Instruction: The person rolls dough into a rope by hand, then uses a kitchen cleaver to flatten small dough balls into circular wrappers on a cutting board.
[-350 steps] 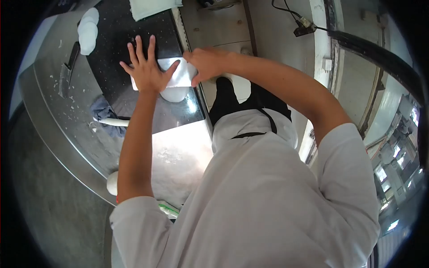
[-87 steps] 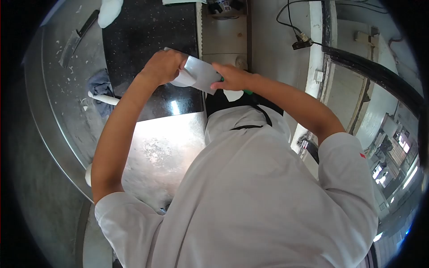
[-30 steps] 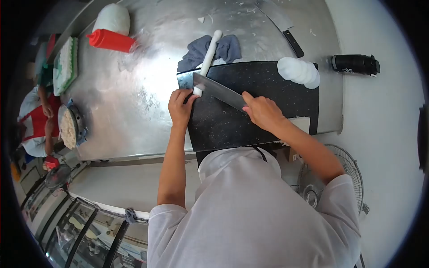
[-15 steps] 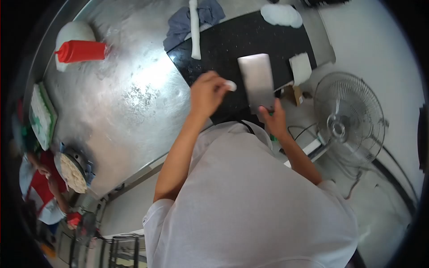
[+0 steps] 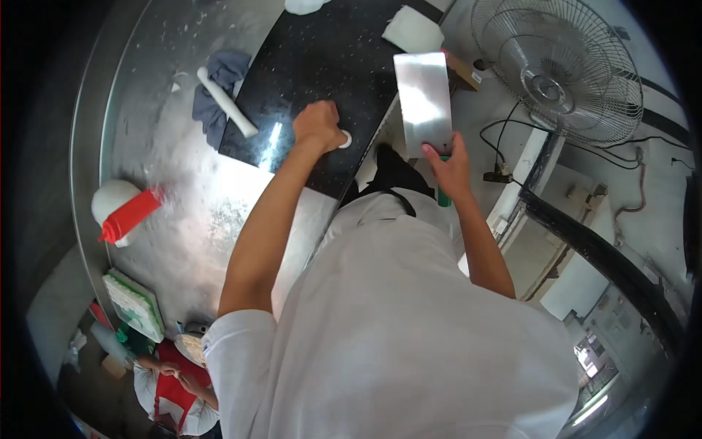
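Since half a second ago the left hand [image 5: 319, 126] is dropping down onto the black cutting board [image 5: 322, 66], and it's closing into a fist over a small white dough piece [image 5: 345, 139], pressing it against the board near the front edge. Right hand [image 5: 451, 164] is gripping the green handle of the cleaver [image 5: 423, 102], holding the wide blade up flat, off past the board's edge and not cutting anything. White rolling pin [image 5: 227, 112] is lying across a grey cloth [image 5: 216, 91] on the steel surface [image 5: 183, 212], red squeeze bottle [image 5: 130, 215] sitting further left. I'm guessing things are mid-way: one piece is being flattened, a bit of white dough [image 5: 306, 6] is waiting at the far end, and the pin isn't being used.
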{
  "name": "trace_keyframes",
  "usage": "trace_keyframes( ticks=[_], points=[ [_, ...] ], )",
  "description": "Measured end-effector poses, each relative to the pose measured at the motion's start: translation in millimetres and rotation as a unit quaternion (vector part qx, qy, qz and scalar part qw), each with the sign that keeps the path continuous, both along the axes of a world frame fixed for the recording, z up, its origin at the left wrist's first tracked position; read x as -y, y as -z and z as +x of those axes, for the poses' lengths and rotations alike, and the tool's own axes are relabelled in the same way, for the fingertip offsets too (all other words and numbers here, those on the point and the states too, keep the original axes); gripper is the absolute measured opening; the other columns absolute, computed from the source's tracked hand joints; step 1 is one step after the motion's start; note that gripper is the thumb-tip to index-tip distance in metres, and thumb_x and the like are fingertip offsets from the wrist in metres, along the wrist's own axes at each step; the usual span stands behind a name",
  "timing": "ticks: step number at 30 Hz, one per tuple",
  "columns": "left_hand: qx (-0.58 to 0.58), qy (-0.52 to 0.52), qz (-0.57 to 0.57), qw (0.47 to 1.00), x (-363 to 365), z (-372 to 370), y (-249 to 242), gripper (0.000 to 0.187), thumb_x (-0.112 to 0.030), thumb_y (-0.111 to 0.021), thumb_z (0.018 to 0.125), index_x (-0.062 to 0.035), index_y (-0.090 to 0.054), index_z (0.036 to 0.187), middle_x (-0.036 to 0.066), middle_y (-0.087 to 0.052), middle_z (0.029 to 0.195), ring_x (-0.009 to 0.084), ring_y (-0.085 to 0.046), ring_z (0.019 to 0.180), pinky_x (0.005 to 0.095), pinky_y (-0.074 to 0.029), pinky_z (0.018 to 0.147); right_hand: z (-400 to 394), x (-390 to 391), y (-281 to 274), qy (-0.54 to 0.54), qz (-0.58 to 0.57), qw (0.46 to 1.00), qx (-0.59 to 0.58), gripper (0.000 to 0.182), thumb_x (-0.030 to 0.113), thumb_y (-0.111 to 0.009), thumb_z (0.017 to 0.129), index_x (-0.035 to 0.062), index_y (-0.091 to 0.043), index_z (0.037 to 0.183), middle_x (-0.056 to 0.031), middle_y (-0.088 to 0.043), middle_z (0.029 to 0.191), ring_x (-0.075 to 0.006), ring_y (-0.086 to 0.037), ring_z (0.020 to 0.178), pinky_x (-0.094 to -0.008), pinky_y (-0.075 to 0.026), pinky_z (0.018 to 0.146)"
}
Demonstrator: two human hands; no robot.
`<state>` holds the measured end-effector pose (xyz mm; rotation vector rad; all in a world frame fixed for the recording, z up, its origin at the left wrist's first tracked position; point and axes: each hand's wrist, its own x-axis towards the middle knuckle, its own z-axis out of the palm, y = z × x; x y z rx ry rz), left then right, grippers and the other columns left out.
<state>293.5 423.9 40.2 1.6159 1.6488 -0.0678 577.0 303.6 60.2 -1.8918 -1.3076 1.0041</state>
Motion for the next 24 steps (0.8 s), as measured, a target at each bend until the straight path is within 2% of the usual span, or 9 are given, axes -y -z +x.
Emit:
trace_keyframes(
  ticks=[2, 3, 6, 8, 9, 12, 13, 17, 24],
  points=[
    [0.215, -0.126, -0.079, 0.965, -9, 3, 20, 0.052, -0.026, -0.091, 0.066, -0.008, -0.072, 0.11, 0.014, -0.075, 0.098, 0.032, -0.073, 0.093, 0.0374, -0.057, 0.087, 7, -23, -5, -0.005, 0.015, 0.999, -0.034, 0.038, 0.029, -0.077, 0.094, 0.0015, -0.058, 0.112, -0.0057, -0.064, 0.081, -0.0112, -0.058, 0.06, -0.0294, -0.046, 0.055],
    [0.226, -0.167, -0.066, 0.957, -14, 14, 21, 0.073, -0.046, -0.085, 0.072, -0.006, -0.064, 0.129, 0.018, -0.067, 0.131, 0.0306, -0.064, 0.121, 0.0433, -0.048, 0.104, 13, -36, -10, 0.003, 0.008, 0.997, -0.072, 0.038, 0.03, -0.077, 0.095, 0.0019, -0.058, 0.112, -0.0057, -0.064, 0.083, -0.0102, -0.057, 0.058, -0.0285, -0.045, 0.053],
    [0.06, -0.131, 0.225, 0.964, -2, 71, 11, 0.09, -0.062, -0.075, 0.079, -0.0101, -0.05, 0.149, 0.02, -0.041, 0.16, 0.0357, -0.037, 0.149, 0.0571, -0.026, 0.12, 22, -77, -9, 0.033, 0.055, 0.975, -0.215, 0.038, 0.033, -0.074, 0.098, 0.0032, -0.059, 0.117, -0.0021, -0.061, 0.082, -0.0065, -0.05, 0.053, -0.0247, -0.039, 0.047],
    [-0.018, 0.035, 0.26, 0.965, 13, 64, 30, 0.098, -0.069, -0.069, 0.082, -0.0128, -0.04, 0.157, 0.017, -0.024, 0.168, 0.0372, -0.018, 0.156, 0.0639, -0.012, 0.122, 27, -109, -4, 0.056, 0.094, 0.951, -0.29, 0.038, 0.034, -0.073, 0.099, 0.0033, -0.059, 0.118, -0.0002, -0.059, 0.079, -0.0065, -0.049, 0.053, -0.0243, -0.039, 0.047],
    [-0.053, 0.116, 0.274, 0.953, 12, 66, 37, 0.102, -0.072, -0.066, 0.083, -0.0142, -0.035, 0.161, 0.016, -0.016, 0.172, 0.038, -0.008, 0.16, 0.0674, -0.005, 0.123, 27, -123, -1, 0.069, 0.108, 0.957, -0.258, 0.035, 0.032, -0.07, 0.101, 0.0037, -0.059, 0.12, 0.0016, -0.058, 0.079, -0.005, -0.046, 0.052, -0.0233, -0.037, 0.046],
    [-0.082, 0.143, 0.212, 0.963, 3, 67, 25, 0.107, -0.076, -0.064, 0.081, -0.0149, -0.032, 0.163, 0.015, -0.014, 0.173, 0.0363, -0.005, 0.161, 0.0685, -0.002, 0.123, 26, -156, 34, 0.113, 0.047, 0.973, -0.194, 0.038, 0.033, -0.07, 0.1, 0.0017, -0.06, 0.118, -0.0051, -0.063, 0.082, -0.0119, -0.053, 0.057, -0.029, -0.046, 0.053],
    [-0.071, 0.145, 0.19, 0.968, 4, 64, 24, 0.109, -0.076, -0.066, 0.077, -0.0148, -0.034, 0.162, 0.015, -0.015, 0.173, 0.0351, -0.006, 0.161, 0.0682, -0.002, 0.123, 31, -166, 69, 0.059, 0.083, 0.994, 0.028, 0.045, 0.039, -0.071, 0.098, -0.0018, -0.062, 0.115, -0.0171, -0.07, 0.09, -0.0285, -0.067, 0.072, -0.0401, -0.054, 0.07],
    [0.005, 0.058, 0.285, 0.957, 16, 53, 47, 0.106, -0.077, -0.075, 0.063, -0.0109, -0.051, 0.142, 0.015, -0.031, 0.167, 0.0326, -0.027, 0.155, 0.065, -0.009, 0.122, 39, -200, 89, 0.024, -0.031, 0.998, 0.043, 0.057, 0.049, -0.068, 0.097, -0.0053, -0.065, 0.113, -0.0304, -0.072, 0.105, -0.0487, -0.069, 0.101, -0.051, -0.052, 0.089],
    [0.016, 0.015, 0.301, 0.953, 19, 60, 43, 0.097, -0.078, -0.076, 0.061, -0.0064, -0.058, 0.125, 0.017, -0.042, 0.159, 0.0339, -0.036, 0.149, 0.0629, -0.013, 0.12, 35, -224, 62, 0.033, -0.063, 0.995, 0.073, 0.06, 0.052, -0.069, 0.096, -0.0058, -0.065, 0.11, -0.0312, -0.071, 0.1, -0.0475, -0.069, 0.094, -0.049, -0.053, 0.084]
  ],
)
